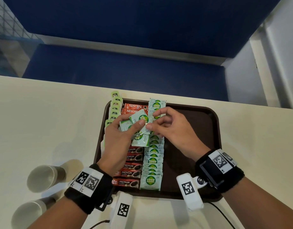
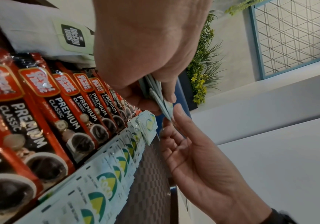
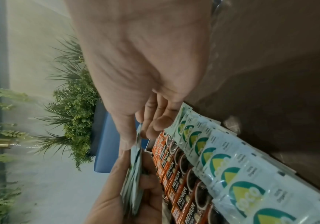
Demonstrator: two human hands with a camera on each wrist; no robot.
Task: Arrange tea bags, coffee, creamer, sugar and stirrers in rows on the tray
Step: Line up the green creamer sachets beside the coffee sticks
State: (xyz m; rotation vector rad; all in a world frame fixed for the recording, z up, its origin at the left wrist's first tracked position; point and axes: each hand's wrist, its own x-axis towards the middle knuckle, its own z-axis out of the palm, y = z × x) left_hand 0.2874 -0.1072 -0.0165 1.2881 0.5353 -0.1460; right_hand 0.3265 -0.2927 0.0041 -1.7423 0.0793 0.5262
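Left hand: I see my left hand (image 1: pixel 119 138) held over the middle of the tray, fingers and thumb curled round a fanned bunch of Coco Natura sugar sachets (image 1: pixel 139 123); the left wrist view shows the bunch edge-on between thumb and fingers.
Right hand: my right hand (image 1: pixel 172 128) sits just beside the left, thumb and forefinger pinching the edge of one sachet in that bunch; the other fingers are loosely curled.
Tray: a dark brown tray (image 1: pixel 208 129) lies on the pale surface (image 1: pixel 43 121), its right part bare.
Sugar row: I count a long overlapping column of Coco Natura sachets (image 1: pixel 151 171) running from the near edge of the tray to the far edge, partly hidden under my hands.
Coffee row: just left of the sugar, Great Taste Premium Classic coffee sticks (image 1: pixel 130 174) overlap in a column; at the far end lie orange Nescafe Classic sticks (image 1: pixel 134 108).
Tea row: green-tagged tea bags (image 1: pixel 115 106) run along the tray's left edge, the farthest one past the rim onto the surface.
Cups: two paper cups (image 1: pixel 43 177) lie on their sides on the surface to the left of the tray, well apart from it.
Beyond: a blue bench seat (image 1: pixel 126 66) stands past the far edge of the surface.
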